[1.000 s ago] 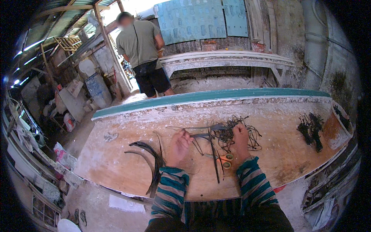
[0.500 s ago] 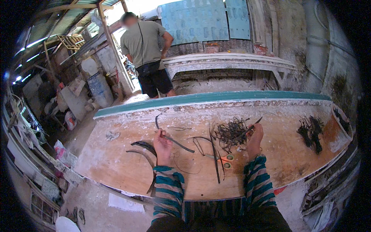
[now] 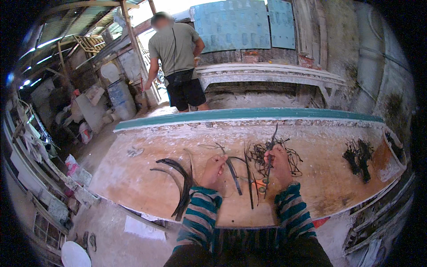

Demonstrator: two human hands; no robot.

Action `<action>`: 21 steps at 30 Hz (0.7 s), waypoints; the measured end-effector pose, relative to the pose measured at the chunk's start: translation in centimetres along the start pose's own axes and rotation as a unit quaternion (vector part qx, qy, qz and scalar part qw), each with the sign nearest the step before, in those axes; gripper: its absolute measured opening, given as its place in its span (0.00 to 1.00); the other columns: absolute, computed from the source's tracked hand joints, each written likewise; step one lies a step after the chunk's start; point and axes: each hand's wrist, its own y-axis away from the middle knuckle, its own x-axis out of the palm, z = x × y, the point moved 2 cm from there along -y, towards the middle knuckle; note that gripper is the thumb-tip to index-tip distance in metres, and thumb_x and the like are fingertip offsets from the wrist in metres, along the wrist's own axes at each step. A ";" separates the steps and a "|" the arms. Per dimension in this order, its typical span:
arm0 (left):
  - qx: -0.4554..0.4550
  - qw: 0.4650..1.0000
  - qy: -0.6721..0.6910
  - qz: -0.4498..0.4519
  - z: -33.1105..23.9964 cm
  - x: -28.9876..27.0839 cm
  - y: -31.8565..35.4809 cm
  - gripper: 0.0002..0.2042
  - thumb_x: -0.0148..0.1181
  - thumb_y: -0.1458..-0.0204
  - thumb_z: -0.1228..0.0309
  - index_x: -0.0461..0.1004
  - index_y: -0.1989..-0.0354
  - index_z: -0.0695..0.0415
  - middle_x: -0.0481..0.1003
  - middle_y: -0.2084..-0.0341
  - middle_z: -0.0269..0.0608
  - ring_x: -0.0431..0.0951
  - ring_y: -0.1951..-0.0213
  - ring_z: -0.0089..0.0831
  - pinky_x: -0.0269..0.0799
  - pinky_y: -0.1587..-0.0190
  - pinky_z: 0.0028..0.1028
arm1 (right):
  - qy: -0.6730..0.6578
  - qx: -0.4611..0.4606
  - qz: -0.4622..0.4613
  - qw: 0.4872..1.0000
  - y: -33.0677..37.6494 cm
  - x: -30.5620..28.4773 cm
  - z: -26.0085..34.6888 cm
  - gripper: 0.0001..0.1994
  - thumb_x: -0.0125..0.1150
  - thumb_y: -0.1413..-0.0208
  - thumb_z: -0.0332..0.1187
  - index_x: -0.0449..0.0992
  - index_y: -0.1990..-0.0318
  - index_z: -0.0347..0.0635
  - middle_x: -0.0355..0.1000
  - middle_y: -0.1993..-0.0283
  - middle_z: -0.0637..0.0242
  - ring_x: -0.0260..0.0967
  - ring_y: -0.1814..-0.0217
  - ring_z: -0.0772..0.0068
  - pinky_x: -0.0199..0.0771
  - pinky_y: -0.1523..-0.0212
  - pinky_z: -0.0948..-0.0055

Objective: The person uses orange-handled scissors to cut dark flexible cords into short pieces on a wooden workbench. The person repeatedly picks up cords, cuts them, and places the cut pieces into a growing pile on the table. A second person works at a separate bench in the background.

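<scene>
Now, curved black flat strips (image 3: 186,196): are lying on the pale wooden tabletop (image 3: 320,191), beside the left sleeve
Orange-handled scissors (image 3: 257,183): are lying between the hands, partly behind a strip
Left hand (image 3: 215,167): is pinching a flat dark-grey strip (image 3: 234,177), whose tail is slanting down rightward
Right hand (image 3: 277,161): is pinching a long narrow black strip (image 3: 268,173), nearly upright
Tangled heap of thin black cords (image 3: 257,153): is spreading around and beyond the right hand
Person in a grey-green shirt (image 3: 178,49): is standing beyond the tabletop
</scene>
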 end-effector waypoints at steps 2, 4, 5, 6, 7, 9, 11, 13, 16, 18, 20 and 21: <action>0.189 0.951 -0.201 -0.137 -0.9 -0.2 0.9 0.11 0.60 0.53 0.66 0.65 0.79 0.56 0.65 0.86 0.30 0.64 0.86 0.19 0.57 0.86 0.20 | -0.002 -0.016 0.063 0.998 0.9 1.3 0.5 0.04 0.46 0.52 0.24 0.60 0.75 0.44 0.65 0.79 0.65 0.64 0.78 0.73 0.65 0.75 0.77; 0.318 0.885 -0.262 -0.218 -1.4 0.1 3.0 0.09 0.59 0.53 0.67 0.67 0.75 0.57 0.68 0.81 0.34 0.66 0.81 0.23 0.61 0.79 0.23 | 0.055 -0.050 0.125 0.989 2.1 2.2 0.6 0.05 0.45 0.53 0.23 0.58 0.76 0.43 0.64 0.79 0.64 0.63 0.79 0.73 0.63 0.76 0.78; 0.360 0.873 -0.228 -0.235 -2.9 1.2 5.9 0.07 0.59 0.54 0.69 0.68 0.73 0.57 0.69 0.77 0.36 0.68 0.77 0.26 0.64 0.74 0.26 | 0.081 -0.031 0.159 0.984 3.3 2.9 0.9 0.05 0.46 0.54 0.22 0.58 0.76 0.43 0.64 0.79 0.63 0.63 0.79 0.74 0.63 0.77 0.78; 0.398 0.858 -0.196 -0.257 -4.3 1.9 9.2 0.06 0.58 0.55 0.70 0.69 0.70 0.58 0.70 0.73 0.38 0.70 0.73 0.29 0.67 0.68 0.28 | 0.107 -0.008 0.196 0.975 5.4 3.9 1.7 0.05 0.46 0.54 0.21 0.58 0.76 0.42 0.64 0.79 0.63 0.63 0.80 0.74 0.63 0.78 0.78; 0.451 0.813 -0.289 -0.227 -5.8 2.5 12.5 0.08 0.56 0.57 0.72 0.70 0.66 0.56 0.69 0.66 0.41 0.69 0.64 0.34 0.63 0.59 0.32 | 0.133 0.018 0.236 0.962 7.6 4.9 2.2 0.06 0.46 0.55 0.21 0.59 0.76 0.42 0.64 0.79 0.63 0.63 0.80 0.74 0.63 0.78 0.77; 0.489 0.760 -0.405 -0.141 -6.5 3.3 18.1 0.16 0.55 0.61 0.73 0.72 0.59 0.54 0.67 0.57 0.45 0.62 0.50 0.43 0.54 0.46 0.37 | 0.199 0.047 0.310 0.928 11.5 5.5 1.6 0.06 0.49 0.56 0.19 0.60 0.76 0.40 0.64 0.79 0.63 0.64 0.80 0.74 0.63 0.80 0.77; 0.468 0.746 -0.467 -0.077 -4.4 2.9 21.6 0.17 0.54 0.62 0.72 0.72 0.59 0.53 0.66 0.55 0.46 0.57 0.44 0.48 0.49 0.42 0.39 | 0.229 0.099 0.371 0.895 15.7 6.2 0.5 0.06 0.53 0.58 0.20 0.62 0.77 0.40 0.65 0.79 0.65 0.65 0.80 0.75 0.64 0.80 0.78; 0.443 0.759 -0.476 -0.028 -1.4 1.8 24.2 0.15 0.52 0.60 0.70 0.73 0.60 0.53 0.68 0.56 0.45 0.59 0.45 0.47 0.50 0.43 0.44 | 0.233 0.166 0.405 0.868 19.3 7.0 -0.2 0.08 0.60 0.59 0.23 0.65 0.77 0.41 0.65 0.78 0.68 0.66 0.79 0.77 0.64 0.79 0.78; 0.406 0.800 -0.435 0.075 0.3 -0.5 28.4 0.13 0.50 0.56 0.69 0.73 0.60 0.53 0.70 0.61 0.43 0.65 0.52 0.45 0.51 0.46 0.50 | 0.277 0.170 0.424 0.845 22.4 6.9 -1.9 0.08 0.61 0.60 0.23 0.66 0.78 0.40 0.65 0.79 0.68 0.66 0.81 0.76 0.64 0.81 0.78; 0.346 0.808 -0.460 0.128 0.0 -1.1 31.3 0.13 0.50 0.54 0.70 0.72 0.59 0.55 0.71 0.64 0.44 0.68 0.55 0.44 0.58 0.49 0.48 | 0.272 0.183 0.427 0.843 23.8 6.6 -2.4 0.08 0.61 0.60 0.23 0.66 0.77 0.39 0.65 0.80 0.67 0.65 0.83 0.76 0.64 0.82 0.78; 0.323 0.825 -0.454 0.099 -0.1 -2.3 33.6 0.12 0.50 0.53 0.71 0.71 0.59 0.56 0.70 0.67 0.45 0.70 0.60 0.45 0.63 0.56 0.43 | 0.242 0.212 0.415 0.851 25.2 6.7 -2.7 0.08 0.61 0.60 0.23 0.65 0.74 0.39 0.66 0.80 0.66 0.64 0.84 0.75 0.63 0.83 0.79; 0.315 0.832 -0.448 0.087 -0.1 -2.8 34.8 0.12 0.49 0.52 0.71 0.71 0.59 0.57 0.70 0.69 0.46 0.71 0.63 0.45 0.66 0.60 0.41 | 0.236 0.212 0.406 0.857 25.6 6.2 -3.2 0.09 0.60 0.59 0.23 0.65 0.73 0.38 0.66 0.80 0.65 0.63 0.84 0.75 0.62 0.84 0.79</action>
